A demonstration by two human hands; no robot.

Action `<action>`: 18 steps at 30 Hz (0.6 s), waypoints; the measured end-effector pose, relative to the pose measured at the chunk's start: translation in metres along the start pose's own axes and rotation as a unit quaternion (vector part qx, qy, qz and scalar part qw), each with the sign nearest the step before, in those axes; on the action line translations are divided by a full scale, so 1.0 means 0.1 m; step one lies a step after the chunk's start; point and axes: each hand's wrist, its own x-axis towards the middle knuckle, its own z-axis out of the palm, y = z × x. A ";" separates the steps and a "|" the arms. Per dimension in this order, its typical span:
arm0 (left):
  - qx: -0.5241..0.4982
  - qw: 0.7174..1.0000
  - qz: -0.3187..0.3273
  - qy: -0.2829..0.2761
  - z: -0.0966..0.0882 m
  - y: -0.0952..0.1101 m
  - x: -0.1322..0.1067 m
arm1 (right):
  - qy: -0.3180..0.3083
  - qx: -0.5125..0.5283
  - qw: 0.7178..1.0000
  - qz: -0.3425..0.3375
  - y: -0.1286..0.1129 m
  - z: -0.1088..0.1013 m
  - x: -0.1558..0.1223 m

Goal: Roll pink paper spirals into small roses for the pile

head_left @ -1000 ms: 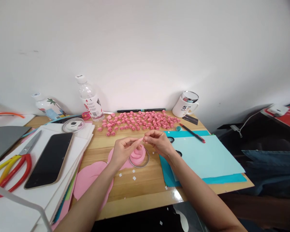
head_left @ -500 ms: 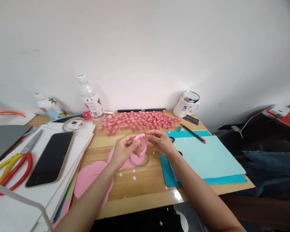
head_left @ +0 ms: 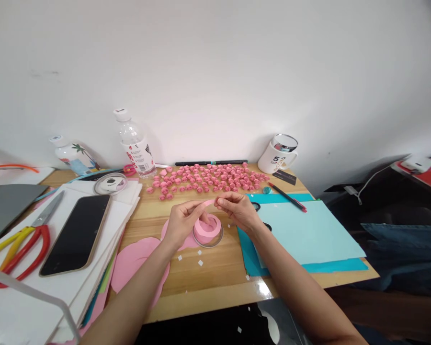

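A pink paper strip [head_left: 209, 232] hangs in a loose spiral between my hands. My left hand [head_left: 184, 219] is closed on the strip near its upper part. With thumb and fingertips my right hand [head_left: 236, 207] pinches the strip's end, just right of the left fingers. Below the spiral lies a roll of tape [head_left: 215, 244], partly hidden by the paper. Pink paper pieces with rounded edges [head_left: 134, 261] lie under and beside my left forearm. Many small rolled pink paper roses [head_left: 201, 179] are spread on the desk beyond my hands.
On the left, a phone [head_left: 77, 235] and red-and-yellow scissors [head_left: 32, 239] lie on stacked paper. A water bottle [head_left: 138, 148] and a mug [head_left: 277, 155] stand by the wall. Light blue sheets [head_left: 309, 232] and a pen [head_left: 287, 196] are on the right.
The spiral has dropped lower and unwound a little from between my fingers, over the tape roll. Both hands remain in nearly the same place, still pinching the strip.
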 end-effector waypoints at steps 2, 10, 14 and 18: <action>-0.013 1.000 0.002 0.011 -0.01 -0.01 0.01 | -0.005 0.003 1.000 0.010 -0.01 0.01 0.00; 0.002 1.000 0.002 0.006 0.00 -0.02 0.00 | 0.014 0.002 1.000 0.015 -0.01 0.00 0.00; 0.005 1.000 0.005 0.005 0.00 -0.03 0.00 | -0.004 -0.014 1.000 0.000 0.00 -0.01 0.00; -0.002 1.000 0.007 -0.001 0.00 -0.04 0.00 | -0.001 -0.013 1.000 -0.002 0.01 -0.01 0.00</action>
